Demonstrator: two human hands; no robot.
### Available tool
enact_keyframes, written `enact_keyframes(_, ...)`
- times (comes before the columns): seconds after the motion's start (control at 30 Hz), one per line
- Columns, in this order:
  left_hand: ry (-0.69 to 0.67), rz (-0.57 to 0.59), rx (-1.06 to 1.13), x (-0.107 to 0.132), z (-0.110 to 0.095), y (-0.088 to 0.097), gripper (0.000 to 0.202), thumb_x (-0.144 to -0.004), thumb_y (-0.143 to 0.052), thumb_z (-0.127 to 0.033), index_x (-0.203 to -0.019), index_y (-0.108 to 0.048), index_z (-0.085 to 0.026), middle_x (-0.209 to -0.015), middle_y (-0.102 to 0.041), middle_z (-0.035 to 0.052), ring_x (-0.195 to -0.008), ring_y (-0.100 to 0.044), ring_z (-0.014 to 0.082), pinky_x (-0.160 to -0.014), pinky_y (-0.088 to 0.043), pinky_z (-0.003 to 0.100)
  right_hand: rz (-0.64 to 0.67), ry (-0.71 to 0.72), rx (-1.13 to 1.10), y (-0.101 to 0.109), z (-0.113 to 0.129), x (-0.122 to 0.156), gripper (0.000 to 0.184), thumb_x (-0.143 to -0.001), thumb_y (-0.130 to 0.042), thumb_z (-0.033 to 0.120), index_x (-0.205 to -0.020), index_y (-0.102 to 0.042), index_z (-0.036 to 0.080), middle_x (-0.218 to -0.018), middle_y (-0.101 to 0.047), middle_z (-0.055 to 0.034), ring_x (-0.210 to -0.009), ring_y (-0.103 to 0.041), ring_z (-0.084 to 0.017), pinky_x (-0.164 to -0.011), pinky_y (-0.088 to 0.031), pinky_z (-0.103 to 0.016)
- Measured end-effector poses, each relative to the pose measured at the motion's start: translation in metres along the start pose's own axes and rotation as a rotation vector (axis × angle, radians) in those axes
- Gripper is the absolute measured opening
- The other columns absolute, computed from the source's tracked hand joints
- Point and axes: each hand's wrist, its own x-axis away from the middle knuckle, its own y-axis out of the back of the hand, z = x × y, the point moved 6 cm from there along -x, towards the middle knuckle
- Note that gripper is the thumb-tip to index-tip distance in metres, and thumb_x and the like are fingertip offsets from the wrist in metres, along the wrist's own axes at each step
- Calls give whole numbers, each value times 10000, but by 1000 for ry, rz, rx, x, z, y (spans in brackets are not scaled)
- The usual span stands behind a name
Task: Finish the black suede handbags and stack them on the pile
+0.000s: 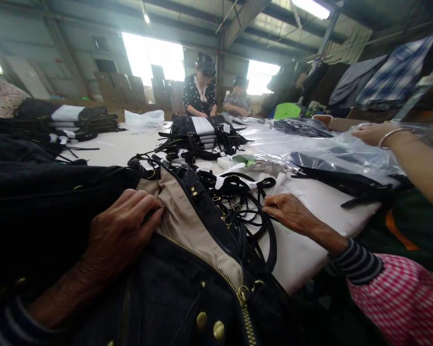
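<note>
A black bag [173, 278] with a brass zipper and gold studs lies in front of me, its mouth unzipped over beige lining [187, 206]. My left hand [122, 230] is closed on the edge of the bag's opening, thumb against the fingers. On the right, my right hand [292, 214] is closed in a pinch at a looped black strap [270, 245]. Between the hands lie tangled black straps with small gold clasps; a strap bundle [241, 182] wrapped in white paper rests just beyond them.
Stacks of black bags with white wraps stand at the far middle [202, 126] and left [67, 115]. Clear plastic bags [332, 158] spread over the white table [310, 197]. Another person's arm [414, 154] with a bracelet reaches in at right. Other people work across the table.
</note>
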Motion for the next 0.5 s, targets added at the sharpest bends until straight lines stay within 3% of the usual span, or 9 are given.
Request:
enact_keyframes(0.23, -3, 2, -19, 1, 1, -3, 270, -1012, -431, -347, -843, -595, -215, -869, -614, 29, -895, -571, 207, -757, -431, 340, 29, 68, 142, -1, 23, -16, 155, -857, -540, 126, -808, -675, 181, -783, -685, -39, -735, -609, -168, -660, -347, -262)
enact_keyframes(0.37, -1, 1, -16, 1, 2, -2, 272, -1014, -428, -344, -847, -597, -212, -868, -616, 28, -907, -571, 208, -763, -430, 339, 92, 192, 291, -9, 41, -29, 402, -836, -527, 48, -1181, -654, 211, -1002, -735, -73, -876, -661, -200, -664, -346, -262)
enact_keyframes(0.5, 2, -5, 0, 1, 2, -1, 271, -1005, -425, -347, -834, -590, -217, -858, -623, 28, -899, -574, 205, -754, -428, 334, 161, 272, 380, -25, 50, -37, 356, -848, -494, 24, -1096, -674, 207, -991, -736, -69, -850, -664, -192, -631, -324, -271)
